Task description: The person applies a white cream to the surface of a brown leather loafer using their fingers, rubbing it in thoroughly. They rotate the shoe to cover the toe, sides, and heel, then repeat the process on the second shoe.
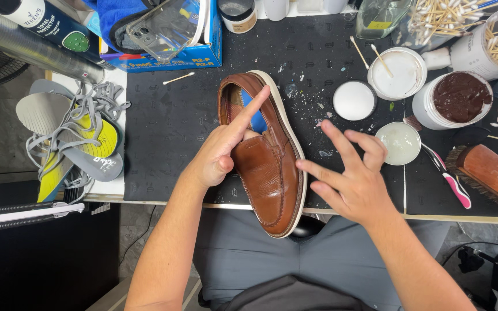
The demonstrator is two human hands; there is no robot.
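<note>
The brown leather loafer point(269, 167) runs lengthwise away from the person, left hand point(220, 155) steadying it with forefinger outstretched, right hand point(353, 178) splay-fingered, empty, just beside its sole.

An open jar of brown polish point(460, 96) stands near a wooden brush point(494, 175), cotton swabs point(442, 14) behind; grey insoles and laces point(76, 135) lie far left

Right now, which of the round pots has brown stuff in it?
The white jar at the far right, filled with dark brown paste. The other round pots hold white or clear stuff.
</note>
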